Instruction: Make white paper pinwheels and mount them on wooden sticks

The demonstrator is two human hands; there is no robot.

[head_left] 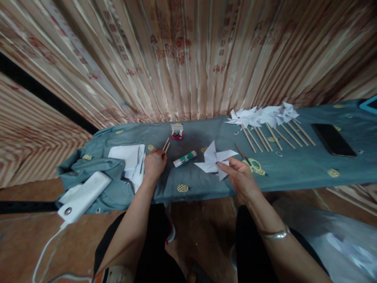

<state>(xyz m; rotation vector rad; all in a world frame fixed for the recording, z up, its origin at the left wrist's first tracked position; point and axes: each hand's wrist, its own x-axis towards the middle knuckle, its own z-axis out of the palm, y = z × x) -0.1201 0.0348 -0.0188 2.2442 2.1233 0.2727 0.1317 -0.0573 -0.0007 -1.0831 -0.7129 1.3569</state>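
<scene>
My right hand (240,175) pinches a white paper pinwheel (210,157) near its middle, between thumb and fingers; its folded blades spread out over the cloth. My left hand (155,162) is closed around thin wooden sticks (167,146), and two of their ends poke out above the fingers. Between the hands lies a white and green glue stick (185,158). Farther back stands an open small red and white box (177,132) with small dark metal pieces inside. Scissors (251,164) with yellow-green handles lie just beyond my right hand.
Several finished pinwheels (262,116) on wooden sticks lie in a row at the back right, beside a dark phone (334,139). White paper sheets (128,157) are stacked on the left. A white power bank (85,196) with a cable rests on the bunched tablecloth (206,186). Curtains hang behind.
</scene>
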